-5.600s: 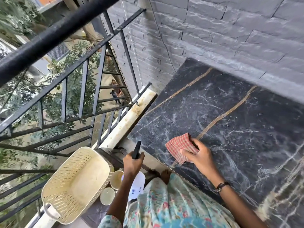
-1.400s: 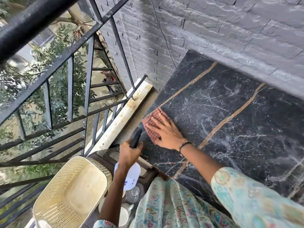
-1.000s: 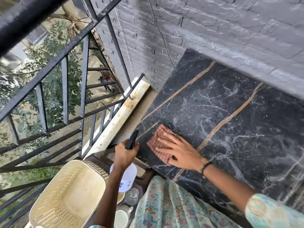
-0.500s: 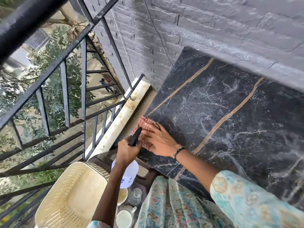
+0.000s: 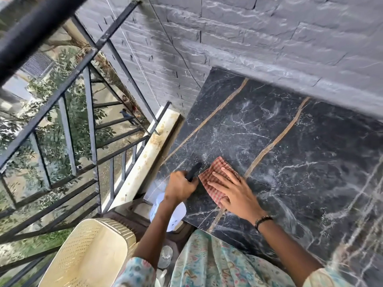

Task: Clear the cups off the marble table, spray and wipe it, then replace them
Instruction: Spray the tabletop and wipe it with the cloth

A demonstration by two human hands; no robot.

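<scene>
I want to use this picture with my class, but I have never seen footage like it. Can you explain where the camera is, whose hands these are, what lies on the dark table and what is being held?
There is no machine here. The single picture comes from a wide-angle camera worn on a person's head, looking down at their own two bare hands.

The dark slab is a marble table set against a grey brick wall, beside a metal balcony railing. The only thing lying on it is a red checked cloth.

The right hand presses flat on that cloth, fingers straight, which looks like wiping. The left hand grips a white spray bottle with a black nozzle, at the table's near edge.

Lower left stands a cream plastic basket. A clear glass sits low beside the person, off the table.
</scene>
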